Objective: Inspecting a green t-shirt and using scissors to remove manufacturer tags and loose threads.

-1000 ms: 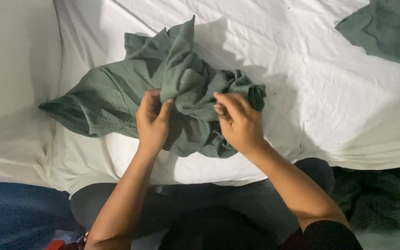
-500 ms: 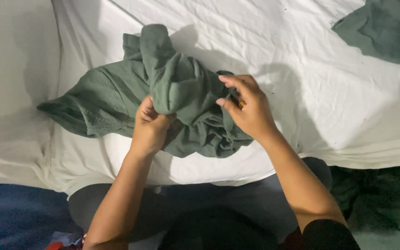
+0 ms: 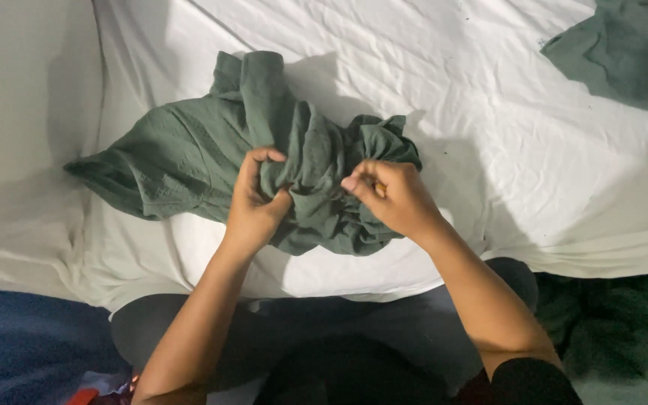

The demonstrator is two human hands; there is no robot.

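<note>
Both of your hands have closed in on the middle of the dark green garment (image 3: 189, 154): your left hand (image 3: 253, 206) now has its grip clamped on a bunched fold, and your right hand (image 3: 391, 199), which a moment ago held the right edge, has come in to pinch the cloth just beside it. The raised fold has dropped a little, and the garment lies crumpled on the white bed sheet (image 3: 489, 97), its left part still spread flat toward the near left. A second green cloth (image 3: 624, 52) lies untouched at the far right.
</note>
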